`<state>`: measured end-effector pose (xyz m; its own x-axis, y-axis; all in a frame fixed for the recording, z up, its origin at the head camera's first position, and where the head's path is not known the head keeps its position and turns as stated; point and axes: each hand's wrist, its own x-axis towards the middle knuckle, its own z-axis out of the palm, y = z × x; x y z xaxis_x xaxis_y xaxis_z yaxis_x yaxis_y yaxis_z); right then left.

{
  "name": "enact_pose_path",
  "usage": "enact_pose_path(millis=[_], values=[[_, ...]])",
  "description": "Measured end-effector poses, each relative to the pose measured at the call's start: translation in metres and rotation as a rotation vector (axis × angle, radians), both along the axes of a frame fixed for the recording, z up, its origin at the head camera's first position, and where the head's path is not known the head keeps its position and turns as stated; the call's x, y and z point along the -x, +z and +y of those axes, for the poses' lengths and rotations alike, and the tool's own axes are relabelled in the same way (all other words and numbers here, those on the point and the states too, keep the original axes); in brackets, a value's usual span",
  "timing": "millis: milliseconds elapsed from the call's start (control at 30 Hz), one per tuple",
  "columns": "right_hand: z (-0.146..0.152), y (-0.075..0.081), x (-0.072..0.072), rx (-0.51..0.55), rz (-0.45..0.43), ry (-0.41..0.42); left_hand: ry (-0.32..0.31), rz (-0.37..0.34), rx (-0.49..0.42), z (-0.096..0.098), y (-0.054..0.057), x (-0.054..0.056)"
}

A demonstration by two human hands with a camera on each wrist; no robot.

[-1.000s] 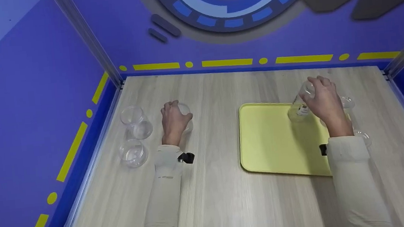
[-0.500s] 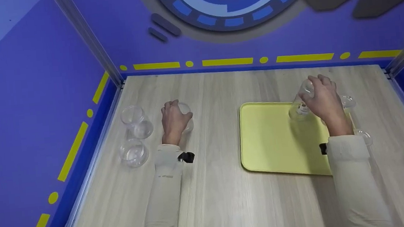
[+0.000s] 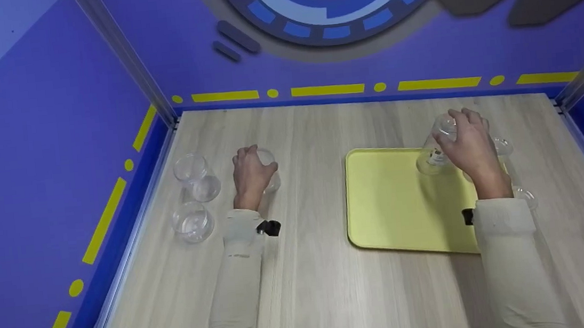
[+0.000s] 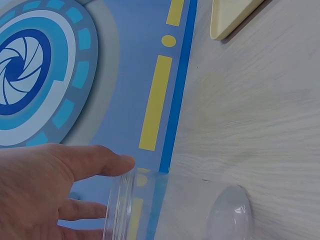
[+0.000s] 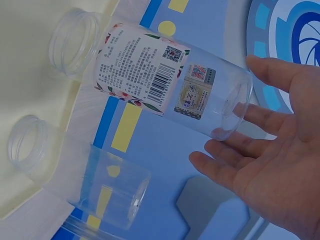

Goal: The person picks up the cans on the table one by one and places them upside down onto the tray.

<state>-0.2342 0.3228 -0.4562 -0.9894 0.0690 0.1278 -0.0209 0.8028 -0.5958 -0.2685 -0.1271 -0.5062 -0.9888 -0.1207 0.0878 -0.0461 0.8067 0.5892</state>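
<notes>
On the left of the table, my left hand (image 3: 252, 173) holds a clear plastic jar (image 4: 190, 210) near its top. Its thumb touches the ridged rim; the other fingers are partly hidden or cut off in the left wrist view. To the right, my right hand (image 3: 466, 142) has its thumb and fingers around the base of a clear labelled jar (image 5: 210, 80). That jar is upside down, its mouth towards the back of the yellow tray (image 3: 392, 202). Its white label (image 5: 137, 67) shows print and a barcode.
Beside the labelled jar, another clear jar (image 5: 115, 175) is upside down, mouth towards the tray. More clear plastic (image 3: 526, 197) shows at the tray's right edge, partly behind the right arm. Further clear jars (image 3: 193, 224) stand at the far left. Blue walls (image 3: 315, 70) bound the table.
The fingers of my right hand have shifted very slightly at the jar's base. My left hand and its jar look unmoved.
</notes>
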Motion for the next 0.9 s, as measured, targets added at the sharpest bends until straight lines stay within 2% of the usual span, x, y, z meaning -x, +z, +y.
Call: enact_pose_path(millis=[267, 700, 900], values=[[-0.001, 0.001, -0.003, 0.032, 0.013, -0.017, 0.002, -0.003, -0.007, -0.001, 0.001, -0.001], [-0.004, 0.002, -0.011, 0.038, 0.125, -0.022, 0.019, 0.017, -0.040, -0.002, 0.006, -0.003], [-0.006, 0.001, -0.014, 0.054, 0.132, -0.043, 0.039, 0.024, -0.048, -0.002, 0.008, -0.004]])
